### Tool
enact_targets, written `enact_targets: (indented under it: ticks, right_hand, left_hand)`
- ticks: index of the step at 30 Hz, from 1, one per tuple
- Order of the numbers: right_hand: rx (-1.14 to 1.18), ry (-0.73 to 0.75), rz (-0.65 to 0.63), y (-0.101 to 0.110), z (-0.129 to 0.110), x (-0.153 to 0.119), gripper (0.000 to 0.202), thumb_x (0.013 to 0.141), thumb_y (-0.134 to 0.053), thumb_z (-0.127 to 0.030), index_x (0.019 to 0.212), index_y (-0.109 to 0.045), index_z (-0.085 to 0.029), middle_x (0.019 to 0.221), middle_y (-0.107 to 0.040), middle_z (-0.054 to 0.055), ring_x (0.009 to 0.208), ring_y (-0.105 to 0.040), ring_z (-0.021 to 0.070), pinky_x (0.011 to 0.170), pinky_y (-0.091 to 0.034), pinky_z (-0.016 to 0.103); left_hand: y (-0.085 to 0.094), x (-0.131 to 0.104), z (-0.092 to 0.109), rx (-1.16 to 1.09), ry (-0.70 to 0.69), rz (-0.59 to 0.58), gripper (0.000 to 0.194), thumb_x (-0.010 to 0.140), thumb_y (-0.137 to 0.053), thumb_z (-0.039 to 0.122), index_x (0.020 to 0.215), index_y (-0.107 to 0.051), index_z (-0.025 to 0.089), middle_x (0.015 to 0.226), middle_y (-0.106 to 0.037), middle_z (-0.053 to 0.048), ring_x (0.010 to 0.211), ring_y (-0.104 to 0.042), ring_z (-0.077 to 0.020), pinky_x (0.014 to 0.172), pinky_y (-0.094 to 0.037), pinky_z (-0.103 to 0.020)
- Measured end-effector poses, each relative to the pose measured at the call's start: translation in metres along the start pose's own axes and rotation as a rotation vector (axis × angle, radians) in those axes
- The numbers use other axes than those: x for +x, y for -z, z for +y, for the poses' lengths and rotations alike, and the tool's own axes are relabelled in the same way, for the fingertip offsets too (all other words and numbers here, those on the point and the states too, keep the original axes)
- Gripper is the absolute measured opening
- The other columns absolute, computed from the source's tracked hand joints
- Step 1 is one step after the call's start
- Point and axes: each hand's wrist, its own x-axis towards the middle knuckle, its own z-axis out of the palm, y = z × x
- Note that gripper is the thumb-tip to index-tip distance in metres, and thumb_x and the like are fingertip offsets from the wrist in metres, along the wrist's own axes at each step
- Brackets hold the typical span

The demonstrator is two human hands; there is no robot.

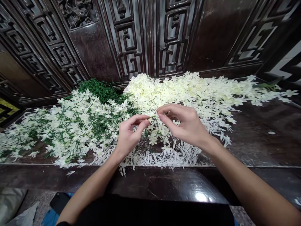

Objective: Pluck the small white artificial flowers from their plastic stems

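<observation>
My left hand and my right hand meet over the middle of the bench, fingertips pinched close together. Between them is a small artificial white flower with a thin green stem. The left thumb and forefinger close on the stem side, while the right ones pinch at the blossom. Left of my hands spreads a heap of white flowers on green stems. Behind and to the right lies a pile of creamy-white flower heads. White plastic sticks lie scattered under my hands along the front edge.
A tangle of loose green stems sits at the back left. Behind the dark wooden bench rises a carved lattice backrest. One white petal-like piece lies at right. Below left are a dark flat object and a pale bag.
</observation>
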Motion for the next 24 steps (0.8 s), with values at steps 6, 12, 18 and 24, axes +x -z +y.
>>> enact_targets:
  ticks: [6, 12, 18, 24]
  right_hand:
    - [0.107, -0.172, 0.039, 0.007, 0.000, 0.004, 0.015, 0.085, -0.062, -0.026, 0.097, -0.065, -0.018, 0.096, -0.068, 0.006, 0.086, -0.064, 0.0196, 0.074, -0.058, 0.040]
    - [0.006, -0.333, -0.240, 0.008, 0.012, 0.001, 0.022, 0.087, -0.061, -0.039, 0.090, -0.068, -0.018, 0.086, -0.068, 0.007, 0.070, -0.063, 0.0177, 0.062, -0.057, 0.040]
    - [-0.100, -0.322, -0.640, -0.011, 0.020, -0.010, 0.032, 0.085, -0.065, -0.041, 0.105, -0.068, -0.017, 0.113, -0.064, 0.010, 0.109, -0.056, 0.0263, 0.095, -0.046, 0.052]
    - [-0.185, -0.268, -0.729, -0.014, 0.024, -0.012, 0.032, 0.085, -0.066, -0.030, 0.114, -0.065, -0.018, 0.118, -0.062, 0.008, 0.118, -0.049, 0.0276, 0.101, -0.039, 0.050]
  left_hand:
    - [0.005, 0.003, 0.001, -0.055, -0.009, 0.172, 0.016, 0.082, -0.065, 0.015, 0.098, -0.063, 0.018, 0.081, -0.069, -0.002, 0.074, -0.067, -0.0130, 0.067, -0.059, -0.026]
    - [0.020, 0.009, -0.007, -0.114, -0.075, 0.575, 0.019, 0.091, -0.055, 0.022, 0.110, -0.054, 0.022, 0.108, -0.064, -0.008, 0.094, -0.066, -0.0162, 0.067, -0.058, -0.025]
    - [0.019, 0.008, -0.008, -0.014, -0.163, 0.631, 0.047, 0.085, -0.062, 0.013, 0.127, -0.047, 0.026, 0.138, -0.047, -0.008, 0.130, -0.045, -0.0230, 0.101, -0.049, -0.035]
    - [0.010, 0.007, -0.002, 0.115, -0.220, 0.220, 0.032, 0.082, -0.061, 0.011, 0.112, -0.058, 0.021, 0.103, -0.063, -0.006, 0.093, -0.063, -0.0167, 0.080, -0.057, -0.031]
